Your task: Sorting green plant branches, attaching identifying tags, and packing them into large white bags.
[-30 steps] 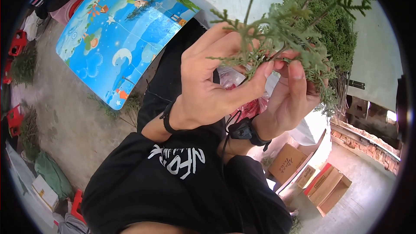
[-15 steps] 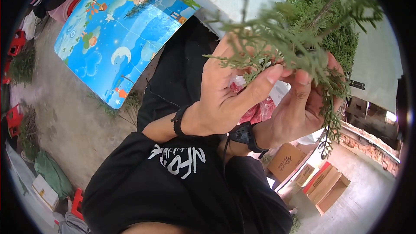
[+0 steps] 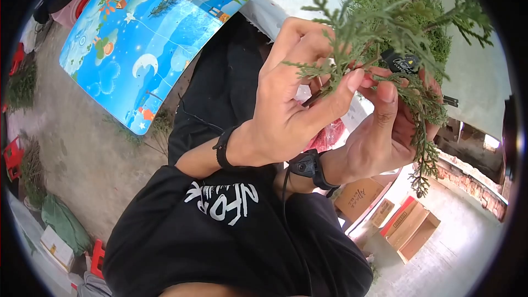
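Both hands are raised in front of me around a green conifer branch [image 3: 379,30] with feathery, scale-like sprigs. My left hand [image 3: 305,99] is closed in a pinch on the branch, its thumb tip among the stems. Beside it, my right hand [image 3: 385,132] is closed around a drooping sprig, with its thumb up and its other fingers partly hidden by foliage. A small black tag [image 3: 401,61] with light printing sits among the greenery just above my right hand. Exactly what the fingertips pinch together is hidden by leaves.
A blue cartoon-printed board [image 3: 126,60] lies at the upper left. Past my hands is a pile of similar greenery [image 3: 440,44]. Red material in clear plastic [image 3: 329,135] shows below my hands. Cardboard boxes [image 3: 412,228] stand at lower right, red stools [image 3: 14,157] at far left.
The branch has shifted slightly, and the black tag now shows plainly above my right hand. Both hands keep their hold; the left fingers have curled a little more.
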Demonstrator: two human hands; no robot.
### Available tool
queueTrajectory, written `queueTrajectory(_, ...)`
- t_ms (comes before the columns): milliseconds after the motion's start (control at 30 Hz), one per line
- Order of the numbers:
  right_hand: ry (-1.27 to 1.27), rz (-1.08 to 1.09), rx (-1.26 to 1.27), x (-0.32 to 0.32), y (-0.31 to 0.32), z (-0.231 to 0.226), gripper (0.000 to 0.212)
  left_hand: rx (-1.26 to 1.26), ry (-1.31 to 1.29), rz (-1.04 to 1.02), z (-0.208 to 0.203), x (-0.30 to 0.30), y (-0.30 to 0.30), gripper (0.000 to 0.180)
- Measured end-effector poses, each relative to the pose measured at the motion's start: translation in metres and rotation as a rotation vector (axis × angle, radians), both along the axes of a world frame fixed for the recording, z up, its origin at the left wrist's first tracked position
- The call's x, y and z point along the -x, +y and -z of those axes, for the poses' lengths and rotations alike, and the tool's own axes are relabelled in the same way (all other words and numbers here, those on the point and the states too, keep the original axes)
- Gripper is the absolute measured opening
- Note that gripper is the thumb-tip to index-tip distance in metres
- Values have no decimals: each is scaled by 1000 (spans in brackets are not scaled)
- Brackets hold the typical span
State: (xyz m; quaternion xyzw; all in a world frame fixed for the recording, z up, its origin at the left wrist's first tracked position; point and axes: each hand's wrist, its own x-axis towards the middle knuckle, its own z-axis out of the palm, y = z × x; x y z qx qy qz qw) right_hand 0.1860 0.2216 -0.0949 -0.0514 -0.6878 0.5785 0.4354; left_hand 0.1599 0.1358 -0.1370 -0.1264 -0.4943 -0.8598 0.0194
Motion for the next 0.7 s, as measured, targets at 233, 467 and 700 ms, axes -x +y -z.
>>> queueTrajectory(233, -30, -27, 0, 4, -3, -3, 42, -50, 142, -89, 10, 9, 4, 19)
queueTrajectory(467, 60, 4, -61, 12, 0, 4, 54, -25, 184, -112, 14, 13, 3, 22)
queueTrajectory(700, -36, 128, 57, 12, -5, 4, 47, -74, 68, -83, 10, 9, 7, 25)
